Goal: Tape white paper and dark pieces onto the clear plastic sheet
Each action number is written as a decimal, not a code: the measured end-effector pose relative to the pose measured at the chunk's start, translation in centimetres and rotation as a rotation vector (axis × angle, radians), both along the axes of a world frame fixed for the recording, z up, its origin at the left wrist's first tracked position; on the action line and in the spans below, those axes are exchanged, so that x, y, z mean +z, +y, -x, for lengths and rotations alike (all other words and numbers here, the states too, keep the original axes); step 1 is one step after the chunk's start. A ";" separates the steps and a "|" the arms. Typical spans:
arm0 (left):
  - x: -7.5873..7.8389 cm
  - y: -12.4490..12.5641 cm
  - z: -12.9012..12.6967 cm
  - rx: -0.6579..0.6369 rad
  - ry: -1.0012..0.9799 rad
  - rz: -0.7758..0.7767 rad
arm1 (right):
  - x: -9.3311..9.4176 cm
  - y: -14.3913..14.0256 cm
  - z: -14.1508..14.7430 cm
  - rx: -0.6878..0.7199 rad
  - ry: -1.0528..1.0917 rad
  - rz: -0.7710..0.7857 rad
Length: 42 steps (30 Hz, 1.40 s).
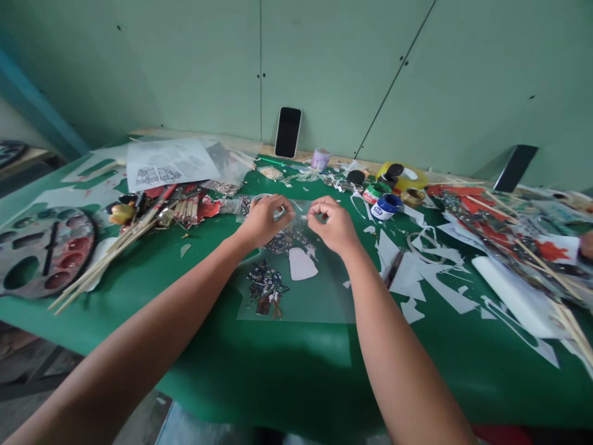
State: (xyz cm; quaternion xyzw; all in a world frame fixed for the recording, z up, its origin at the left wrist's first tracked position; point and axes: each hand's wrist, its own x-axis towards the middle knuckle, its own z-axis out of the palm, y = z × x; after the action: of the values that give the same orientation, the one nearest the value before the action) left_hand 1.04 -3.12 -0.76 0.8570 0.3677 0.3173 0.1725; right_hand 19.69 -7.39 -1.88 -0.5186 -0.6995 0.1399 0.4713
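Observation:
My left hand (267, 217) and my right hand (332, 224) face each other just above a clear plastic sheet (324, 303). Thumb and fingers are pinched together on each; whatever they hold, if anything, is too small to make out. Beneath them on the sheet lies a dark patterned cut-out (288, 240), partly hidden by the left hand. Closer to me are a white paper piece (302, 264) with rounded corners and another dark, ornate cut-out (266, 284).
Paint jars (386, 207) and yellow tape (412, 179) stand behind my right hand. White paper scraps (430, 278) and a dark-handled knife-like tool (393, 270) lie to the right. A paint palette (86, 247) and wooden sticks (111, 253) occupy the left. A phone (288, 133) leans on the wall.

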 end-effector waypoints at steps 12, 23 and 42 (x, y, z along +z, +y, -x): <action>-1.1 -9.3 2.6 -0.364 0.451 -0.232 | -1.2 1.5 -0.5 -0.199 0.076 0.063; -3.1 -20.1 0.8 0.084 0.514 -0.288 | 0.4 -10.1 1.8 -0.268 0.049 0.183; -3.8 -20.7 0.7 0.105 0.430 -0.229 | -3.6 -14.7 4.3 -0.472 -0.170 0.183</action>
State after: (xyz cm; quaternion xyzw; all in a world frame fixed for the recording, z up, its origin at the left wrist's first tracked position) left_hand 0.39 -23.81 -4.61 0.8983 0.4018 0.1760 -0.0247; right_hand 15.36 -22.10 -5.49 -0.7178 -0.5806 0.0449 0.3816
